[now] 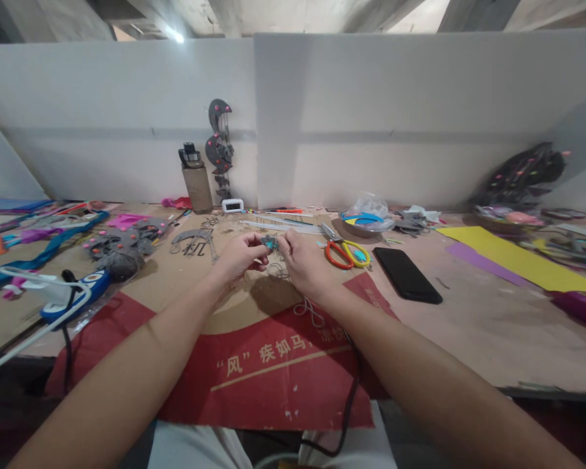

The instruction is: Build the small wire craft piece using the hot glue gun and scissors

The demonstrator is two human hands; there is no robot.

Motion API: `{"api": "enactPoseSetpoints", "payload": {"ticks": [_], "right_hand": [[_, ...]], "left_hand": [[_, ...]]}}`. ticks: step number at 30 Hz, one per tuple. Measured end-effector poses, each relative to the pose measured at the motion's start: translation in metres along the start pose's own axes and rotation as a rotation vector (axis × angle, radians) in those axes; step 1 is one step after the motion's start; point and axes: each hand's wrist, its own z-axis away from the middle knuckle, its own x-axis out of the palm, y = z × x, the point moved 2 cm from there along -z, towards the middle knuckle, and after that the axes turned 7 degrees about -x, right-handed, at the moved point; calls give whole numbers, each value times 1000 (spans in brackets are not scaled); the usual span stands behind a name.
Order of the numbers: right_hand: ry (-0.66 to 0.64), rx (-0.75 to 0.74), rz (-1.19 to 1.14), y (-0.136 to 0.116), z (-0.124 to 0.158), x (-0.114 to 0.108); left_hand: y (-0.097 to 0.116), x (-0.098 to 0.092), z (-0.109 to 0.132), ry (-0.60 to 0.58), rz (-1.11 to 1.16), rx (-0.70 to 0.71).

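Note:
Between my two hands is a small grey and teal piece [269,243], too small to make out exactly. The fingers of my left hand [244,257] are curled and pinch its left side. Pressed against its right side are the thumb and fingers of my right hand [300,257]. Thin grey cord [276,270] loops just below the piece, and a loose end of cord [310,311] lies under my right wrist. Beneath both hands is a brown and red cardboard sheet [254,397]. Scissors [344,251] with one orange and one yellow handle lie just right of my right hand.
A black phone [407,275] lies right of the scissors, with yellow sheet [517,257] beyond. At the back stand a bottle [196,182] and a small white clock-like device [232,206]. Grey pinned shapes [122,241], a blue power strip [78,299] and colourful scraps crowd the left.

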Motion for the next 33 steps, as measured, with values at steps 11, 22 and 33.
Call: {"api": "enactPoseSetpoints", "payload": {"ticks": [11, 22, 33], "right_hand": [[13, -5, -102, 5, -1, 1], [76, 27, -236, 7, -1, 0], [111, -19, -361, 8, -2, 1]], "left_hand": [[-1, 2, 1, -44, 4, -5], [1, 5, 1, -106, 179, -57], [1, 8, 3, -139, 261, -70]]}}
